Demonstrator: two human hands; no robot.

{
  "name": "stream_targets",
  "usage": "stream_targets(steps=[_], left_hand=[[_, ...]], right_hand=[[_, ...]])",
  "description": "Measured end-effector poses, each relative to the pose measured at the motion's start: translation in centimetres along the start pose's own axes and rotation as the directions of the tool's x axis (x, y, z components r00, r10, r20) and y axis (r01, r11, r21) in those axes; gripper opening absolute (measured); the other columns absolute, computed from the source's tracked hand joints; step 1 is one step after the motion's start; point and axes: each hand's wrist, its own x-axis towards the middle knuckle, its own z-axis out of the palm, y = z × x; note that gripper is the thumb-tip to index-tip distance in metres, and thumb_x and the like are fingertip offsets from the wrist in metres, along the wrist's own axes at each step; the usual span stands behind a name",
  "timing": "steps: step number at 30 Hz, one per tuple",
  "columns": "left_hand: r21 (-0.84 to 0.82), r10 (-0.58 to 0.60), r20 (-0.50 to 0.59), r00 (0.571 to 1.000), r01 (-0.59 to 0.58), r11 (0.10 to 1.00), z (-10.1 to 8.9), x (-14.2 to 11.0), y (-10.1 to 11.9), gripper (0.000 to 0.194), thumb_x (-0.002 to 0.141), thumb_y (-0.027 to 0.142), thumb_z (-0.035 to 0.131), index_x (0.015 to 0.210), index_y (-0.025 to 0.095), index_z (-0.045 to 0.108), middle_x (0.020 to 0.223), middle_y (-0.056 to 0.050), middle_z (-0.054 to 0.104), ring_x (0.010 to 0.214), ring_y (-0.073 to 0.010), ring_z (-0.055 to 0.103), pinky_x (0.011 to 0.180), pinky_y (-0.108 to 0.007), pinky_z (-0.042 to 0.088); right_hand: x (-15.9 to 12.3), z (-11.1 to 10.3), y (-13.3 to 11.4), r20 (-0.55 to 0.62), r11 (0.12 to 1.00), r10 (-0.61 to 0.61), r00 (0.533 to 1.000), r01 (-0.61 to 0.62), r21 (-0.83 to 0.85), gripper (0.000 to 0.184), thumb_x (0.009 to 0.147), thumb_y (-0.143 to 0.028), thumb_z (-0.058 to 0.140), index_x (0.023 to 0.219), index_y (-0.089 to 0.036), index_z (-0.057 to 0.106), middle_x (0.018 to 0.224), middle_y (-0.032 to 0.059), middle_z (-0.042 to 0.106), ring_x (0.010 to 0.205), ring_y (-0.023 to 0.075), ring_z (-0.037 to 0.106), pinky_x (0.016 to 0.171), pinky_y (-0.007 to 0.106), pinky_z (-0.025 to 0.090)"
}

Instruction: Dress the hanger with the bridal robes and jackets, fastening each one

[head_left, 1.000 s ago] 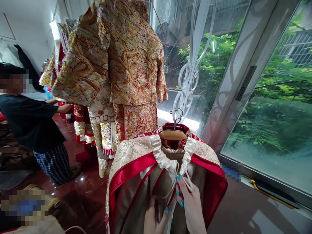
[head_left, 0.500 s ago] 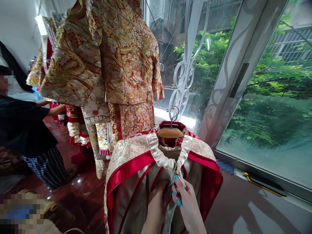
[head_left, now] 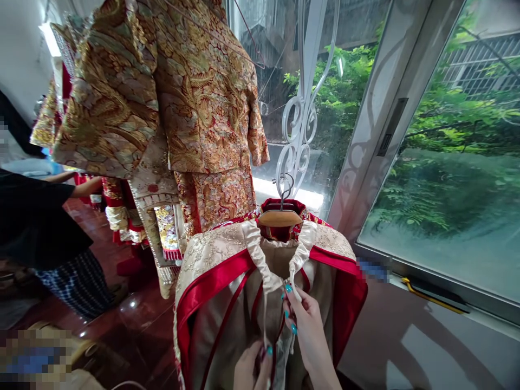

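Observation:
A cream cape (head_left: 217,244) with gold embroidery and red satin borders hangs in front of me on a wooden hanger (head_left: 280,218). Its gathered satin collar (head_left: 260,262) parts at the front, and a thin pale drawstring (head_left: 265,319) drops from the left end. Low down, my left hand (head_left: 252,368) has its fingers closed on that drawstring. Higher up and to the right, my right hand (head_left: 306,322), with teal nails, pinches the cord at the collar's right end. The cape's grey-beige lining shows behind both hands.
A gold brocade jacket (head_left: 207,108) and other embroidered garments hang at the left. Beyond them stands a person in dark clothes (head_left: 36,216). A window frame (head_left: 376,130) and a black-and-yellow tool (head_left: 434,297) on the sill are at the right.
My left hand has moved down from the collar, drawing the drawstring into view below it. The collar's front ends now stand farther apart. My right hand stays near the right end.

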Motion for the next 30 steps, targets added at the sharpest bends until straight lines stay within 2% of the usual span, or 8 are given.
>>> stream_targets(steps=[5,11,18,20,22,25,28,30], left_hand=[[0.271,0.043,0.177,0.983,-0.090,0.958,2.3,3.9,4.3,0.030,0.086,0.037,0.048,0.096,0.017,0.069,0.092,-0.014,0.075,0.092,-0.0284,0.072,0.083,-0.039,0.057],[0.276,0.155,0.112,0.982,-0.180,0.944,3.6,6.2,3.5,0.043,0.092,0.031,0.029,0.098,0.019,0.070,0.101,-0.014,0.075,0.096,-0.0245,0.072,0.090,-0.039,0.056],[0.187,0.075,0.450,0.890,-0.176,0.966,-5.2,5.8,8.8,0.033,0.081,0.036,0.059,0.110,0.025,0.070,0.101,-0.007,0.075,0.076,-0.0206,0.070,0.066,-0.028,0.056],[0.093,0.218,0.316,0.924,-0.259,0.961,-9.0,6.5,12.3,0.027,0.086,0.042,0.054,0.102,0.027,0.071,0.086,-0.003,0.073,0.071,-0.0189,0.066,0.065,-0.027,0.054],[0.141,0.341,-0.052,0.939,-0.331,0.933,-12.1,8.9,15.4,0.030,0.089,0.046,0.049,0.096,0.025,0.070,0.086,-0.004,0.070,0.076,-0.0204,0.065,0.070,-0.030,0.054],[0.326,0.416,-0.345,0.842,-0.308,0.894,-14.5,14.9,17.1,0.036,0.084,0.048,0.056,0.103,0.019,0.064,0.102,-0.008,0.067,0.093,-0.0248,0.061,0.086,-0.038,0.050],[0.444,0.403,-0.189,0.895,-0.288,0.848,-13.8,19.8,15.8,0.047,0.087,0.053,0.044,0.111,0.017,0.062,0.108,-0.011,0.067,0.100,-0.0283,0.058,0.092,-0.046,0.046],[0.523,0.468,-0.214,0.857,-0.304,0.796,-12.4,20.2,14.5,0.045,0.091,0.051,0.037,0.108,0.018,0.063,0.109,-0.012,0.067,0.106,-0.0295,0.055,0.098,-0.049,0.041]], right_hand=[[-0.3,0.6,-0.8,0.003,0.989,-0.139,0.990,0.139,-0.052,0.053,0.057,-0.066,0.077,0.058,-0.017,0.055,0.050,-0.0059,0.041,0.044,0.0054,0.031,0.042,0.021,0.026],[-0.1,2.1,-2.0,-0.018,0.979,-0.124,0.992,0.125,0.160,0.049,0.059,-0.060,0.079,0.062,-0.019,0.052,0.049,-0.0097,0.034,0.042,0.0038,0.023,0.039,0.020,0.020],[1.8,-5.6,-5.2,0.180,0.853,-0.308,0.934,0.355,-0.383,0.042,0.072,-0.057,0.071,0.081,-0.016,0.067,0.059,-0.0017,0.052,0.049,0.0110,0.044,0.045,0.024,0.035],[4.0,-9.5,-7.3,0.011,0.690,-0.579,0.815,0.497,-0.527,0.041,0.075,-0.055,0.069,0.096,-0.019,0.068,0.081,0.0050,0.065,0.069,0.0179,0.057,0.060,0.029,0.047],[6.9,-12.3,-9.2,0.028,0.477,-0.753,0.657,0.575,-0.664,0.058,0.070,-0.052,0.074,0.118,-0.022,0.063,0.114,0.0108,0.065,0.100,0.0264,0.059,0.082,0.037,0.049],[11.6,-13.8,-10.8,0.274,0.432,-0.650,0.709,0.641,-0.634,0.063,0.076,-0.052,0.068,0.132,-0.024,0.056,0.135,0.0119,0.058,0.124,0.0291,0.051,0.097,0.042,0.045],[14.8,-13.5,-11.2,0.325,0.517,-0.588,0.741,0.653,-0.553,0.046,0.083,-0.053,0.059,0.112,-0.018,0.067,0.117,0.0135,0.068,0.111,0.0269,0.061,0.095,0.041,0.046],[15.1,-12.9,-11.3,0.298,0.519,-0.600,0.743,0.644,-0.562,0.043,0.082,-0.053,0.060,0.101,-0.016,0.069,0.104,0.0130,0.072,0.101,0.0267,0.064,0.092,0.041,0.047]])
